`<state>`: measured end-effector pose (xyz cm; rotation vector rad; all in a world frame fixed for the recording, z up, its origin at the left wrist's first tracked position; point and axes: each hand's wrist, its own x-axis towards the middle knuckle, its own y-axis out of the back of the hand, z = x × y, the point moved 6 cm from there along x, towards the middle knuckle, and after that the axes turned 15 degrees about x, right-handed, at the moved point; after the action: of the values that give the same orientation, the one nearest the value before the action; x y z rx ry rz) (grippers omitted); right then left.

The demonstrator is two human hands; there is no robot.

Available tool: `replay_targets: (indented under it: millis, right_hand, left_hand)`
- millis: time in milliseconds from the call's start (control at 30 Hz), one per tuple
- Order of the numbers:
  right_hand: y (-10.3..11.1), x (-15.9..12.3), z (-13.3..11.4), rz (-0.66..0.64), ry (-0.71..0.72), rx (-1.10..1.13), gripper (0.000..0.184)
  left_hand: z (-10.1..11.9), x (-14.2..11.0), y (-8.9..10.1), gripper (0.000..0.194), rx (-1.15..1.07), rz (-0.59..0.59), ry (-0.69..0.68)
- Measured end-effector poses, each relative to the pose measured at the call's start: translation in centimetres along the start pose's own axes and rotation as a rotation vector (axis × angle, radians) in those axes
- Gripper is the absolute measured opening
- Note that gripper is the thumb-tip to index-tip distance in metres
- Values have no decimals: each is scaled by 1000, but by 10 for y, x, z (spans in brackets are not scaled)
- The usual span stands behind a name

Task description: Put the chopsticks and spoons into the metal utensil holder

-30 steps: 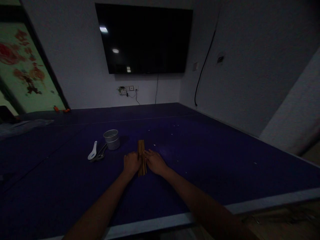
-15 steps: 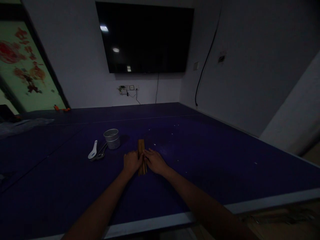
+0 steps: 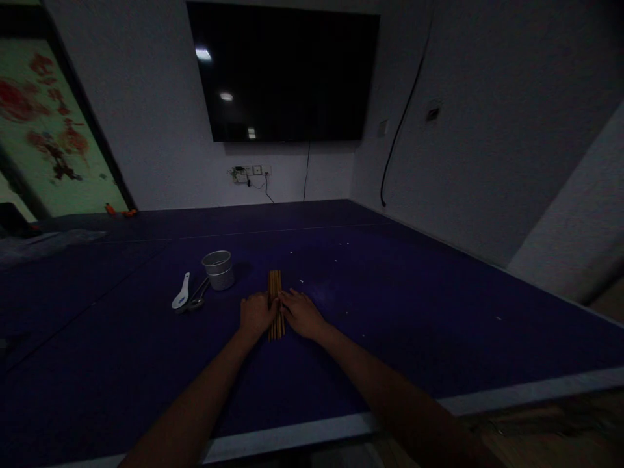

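Note:
A bundle of brown chopsticks point(image 3: 275, 281) lies on the dark blue tabletop, its length pointing away from me. My left hand point(image 3: 256, 314) grips it from the left side, thumb resting across the sticks. From the right, my right hand point(image 3: 303, 314) presses against the same bundle with its fingers closed in on it. Both hands hide the middle of the sticks, while the far and near ends show. To the left stands a metal cup point(image 3: 219, 270). Beside the cup lie a white spoon point(image 3: 181, 294) and some metal spoons point(image 3: 195, 303), partly overlapping.
The blue table point(image 3: 419, 292) has a pale front edge and small white scraps scattered on it. Clear plastic wrapping point(image 3: 53, 242) lies at the far left, with small orange items point(image 3: 119, 212) at the back. A television point(image 3: 287, 75) hangs on the wall behind.
The sticks have drawn together slightly into a narrower bundle between my hands. Both hands stay almost in the same place; the cup and spoons have not moved.

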<state>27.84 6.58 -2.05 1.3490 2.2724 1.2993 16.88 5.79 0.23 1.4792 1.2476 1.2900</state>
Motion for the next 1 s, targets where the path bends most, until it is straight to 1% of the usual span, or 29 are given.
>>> replay_targets:
  millis: [133, 333, 433, 533, 667, 700, 733, 800, 867, 933, 1000]
  right_hand:
    - [1, -1, 0, 16, 9, 9, 46]
    - [3, -3, -1, 40, 32, 21, 45]
    - [3, -2, 0, 58, 48, 15, 45]
    - [5, -1, 0, 92, 61, 19, 44]
    - [14, 0, -6, 155, 92, 56, 36]
    - [17, 0, -7, 177, 90, 67, 33]
    - [21, -1, -8, 203, 79, 72, 30]
    - [29, -2, -9, 269, 40, 67, 25]
    - [35, -4, -10, 330, 2, 46, 21]
    - [39, -6, -12, 359, -19, 24, 18]
    - [40, -8, -14, 368, -30, 6, 18]
  left_hand:
    - [0, 0, -1, 45, -7, 1, 8]
    - [-2, 0, 1, 44, -20, 64, 12]
    - [-5, 1, 7, 43, -52, 148, 6]
    - [-17, 0, 19, 45, -72, 285, 68]
    - [-48, -6, 39, 43, -24, 535, 214]
    - [-59, -7, 42, 42, -18, 581, 260]
    - [-70, -8, 45, 40, -15, 604, 304]
    - [-95, -10, 45, 36, -5, 605, 440]
    - [-121, -14, 42, 34, -9, 575, 609]
    - [-145, -19, 35, 33, -26, 537, 758]
    - [-165, -24, 24, 33, -49, 481, 875]
